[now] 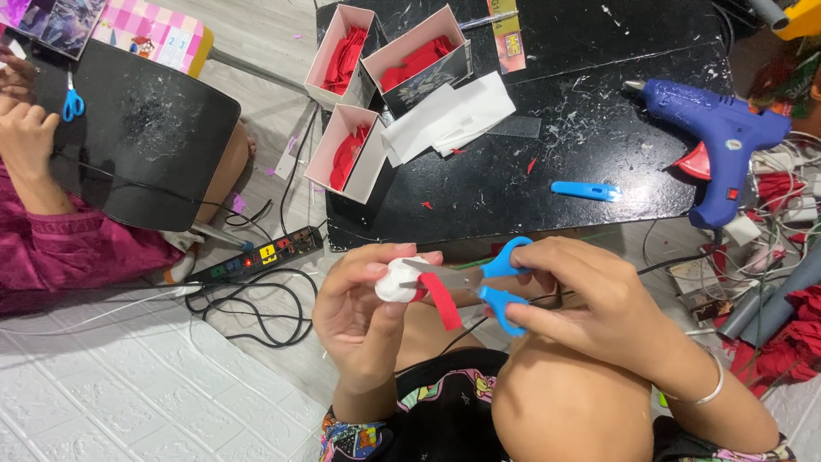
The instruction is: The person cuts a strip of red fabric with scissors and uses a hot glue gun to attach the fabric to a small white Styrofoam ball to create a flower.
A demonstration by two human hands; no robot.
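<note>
My left hand (363, 304) grips a small white ball-shaped piece (393, 281) with a red strip (443, 301) hanging from it. My right hand (590, 299) holds blue-handled scissors (479, 278), fingers through the loops, with the blades against the white piece where the red strip starts. Both hands hover above my knees, just in front of the low black table (513, 180).
On the table are three open boxes of red pieces (355, 150), white paper sheets (453, 115), a blue glue gun (718, 137) and a blue cutter (586, 190). A power strip (256, 255) with cables lies on the floor. Another person's hand (26, 128) sits at left by blue scissors (73, 103).
</note>
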